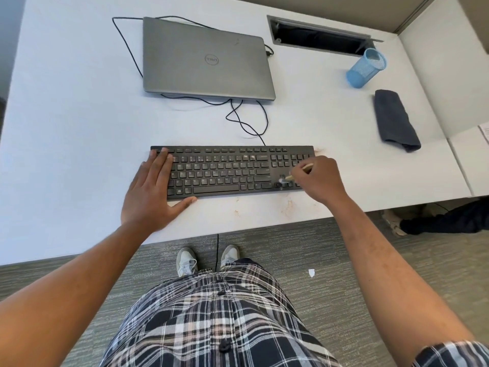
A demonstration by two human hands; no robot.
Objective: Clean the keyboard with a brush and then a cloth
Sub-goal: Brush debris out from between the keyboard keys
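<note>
A black keyboard (225, 172) lies flat near the front edge of the white desk (79, 128). My left hand (152, 190) rests flat on its left end, fingers spread over the keys and thumb along the front edge. My right hand (321, 178) covers the number pad and is closed on a small wooden-handled brush (289, 177). The brush bristles touch the arrow keys. A dark grey folded cloth (395, 120) lies on the desk at the right, apart from both hands.
A closed grey laptop (203, 59) sits behind the keyboard with black cables (246, 123) looping between them. A blue mesh cup (366, 67) stands at the back right beside a cable slot (320, 35). Brownish stains (288, 205) mark the desk front. A partition wall (449, 75) bounds the right.
</note>
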